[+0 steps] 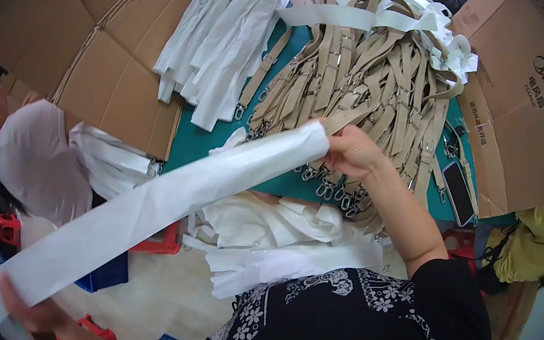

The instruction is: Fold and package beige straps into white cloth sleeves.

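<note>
A long white wrapping sleeve (pixel 172 199), thin and paper-like, stretches between my two hands in front of my chest. My right hand (pixel 355 153) pinches its right end, where a beige strap (pixel 352 117) meets the sleeve's mouth. At the far left end, my left hand (pixel 31 308) is slightly blurred and closed on the sleeve's edge. Beyond my right hand lies a big heap of beige straps (pixel 336 81) with metal snap hooks (pixel 330 188). How far the strap reaches inside the sleeve is hidden.
White wrapped lengths (pixel 225 37) pile on the green table (pixel 208 137). More white sleeves (pixel 273 225) lie near my lap. A phone (pixel 457 194) rests at the right by a cardboard box (pixel 520 107). Another person (pixel 38 161) sits left by tall cardboard (pixel 114 88); someone in yellow (pixel 540 247) is lower right.
</note>
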`<state>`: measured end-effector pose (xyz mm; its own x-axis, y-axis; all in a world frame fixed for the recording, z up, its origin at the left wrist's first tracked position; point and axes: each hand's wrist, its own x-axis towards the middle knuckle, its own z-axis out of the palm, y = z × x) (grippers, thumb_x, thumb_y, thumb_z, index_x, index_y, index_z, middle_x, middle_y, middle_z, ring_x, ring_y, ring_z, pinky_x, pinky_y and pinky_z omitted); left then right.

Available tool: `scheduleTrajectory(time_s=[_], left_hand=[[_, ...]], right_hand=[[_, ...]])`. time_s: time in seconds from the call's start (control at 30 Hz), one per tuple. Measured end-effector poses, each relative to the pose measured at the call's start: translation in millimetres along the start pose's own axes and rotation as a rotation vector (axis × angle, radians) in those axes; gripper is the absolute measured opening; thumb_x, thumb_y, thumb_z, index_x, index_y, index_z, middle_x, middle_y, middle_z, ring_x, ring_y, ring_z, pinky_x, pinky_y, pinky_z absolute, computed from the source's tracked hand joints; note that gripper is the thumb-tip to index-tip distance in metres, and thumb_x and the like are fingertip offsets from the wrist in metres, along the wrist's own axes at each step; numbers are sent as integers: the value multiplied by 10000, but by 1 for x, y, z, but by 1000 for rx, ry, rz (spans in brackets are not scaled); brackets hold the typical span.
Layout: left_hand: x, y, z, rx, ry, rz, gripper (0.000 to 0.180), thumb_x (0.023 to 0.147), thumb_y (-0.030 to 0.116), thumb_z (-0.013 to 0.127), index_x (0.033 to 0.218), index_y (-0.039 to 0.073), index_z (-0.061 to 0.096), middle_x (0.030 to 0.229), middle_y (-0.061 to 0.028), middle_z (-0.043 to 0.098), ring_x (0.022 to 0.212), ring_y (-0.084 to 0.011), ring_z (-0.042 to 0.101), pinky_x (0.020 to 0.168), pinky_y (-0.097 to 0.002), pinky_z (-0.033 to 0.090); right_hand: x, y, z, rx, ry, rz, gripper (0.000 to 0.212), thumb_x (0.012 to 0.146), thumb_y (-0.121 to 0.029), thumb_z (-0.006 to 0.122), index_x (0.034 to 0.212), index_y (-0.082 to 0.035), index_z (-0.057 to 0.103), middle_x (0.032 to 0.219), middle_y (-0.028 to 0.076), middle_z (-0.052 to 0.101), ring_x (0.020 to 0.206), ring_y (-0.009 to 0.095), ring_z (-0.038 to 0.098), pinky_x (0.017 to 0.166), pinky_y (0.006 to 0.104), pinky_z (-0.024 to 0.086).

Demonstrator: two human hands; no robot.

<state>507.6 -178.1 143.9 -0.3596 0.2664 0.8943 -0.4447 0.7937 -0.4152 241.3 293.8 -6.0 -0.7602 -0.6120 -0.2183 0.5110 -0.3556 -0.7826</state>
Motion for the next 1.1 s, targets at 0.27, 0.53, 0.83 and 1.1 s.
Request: scheduleTrajectory(time_s=[0.27, 0.53, 0.83, 1.1], left_hand=[[-83, 182, 14, -847, -1661, -7, 666, 621, 179, 723, 1216, 67, 445, 1146, -181, 505, 1056, -335, 485, 880, -367, 408], [-15, 382, 73, -2017, -1518, -245, 354, 755, 139, 656, 1065, 9, 544, 968, -58, 589, 873, -139, 553, 763, -262, 437], [11, 339, 36, -2129, -1727, -49, 120, 728, 103, 693, 749, 15, 613, 696, 5, 593, 613, -34, 510, 540, -181, 399], [-42, 349, 80, -1979, -1453, -584, 172, 806, 135, 607, 906, -1, 644, 779, 13, 620, 689, -42, 516, 619, -205, 424]], right_hand=[[-16, 41, -7, -388, 148, -37, 265, 707, -7, 624, 948, -58, 526, 777, -38, 518, 675, 48, 477, 565, 180, 369], [-19, 66, -4, -157, 222, -165, 343, 712, 37, 619, 1006, -60, 470, 847, -7, 537, 771, 84, 536, 678, 219, 445], [11, -32, -55, 362, 434, -159, 286, 879, -169, 440, 1112, -7, 479, 970, 98, 588, 875, 196, 580, 754, 343, 494], [2, -69, -1, 104, 86, -380, 436, 913, -409, 342, 1227, -111, 389, 1002, 74, 563, 931, 232, 569, 771, 348, 496]])
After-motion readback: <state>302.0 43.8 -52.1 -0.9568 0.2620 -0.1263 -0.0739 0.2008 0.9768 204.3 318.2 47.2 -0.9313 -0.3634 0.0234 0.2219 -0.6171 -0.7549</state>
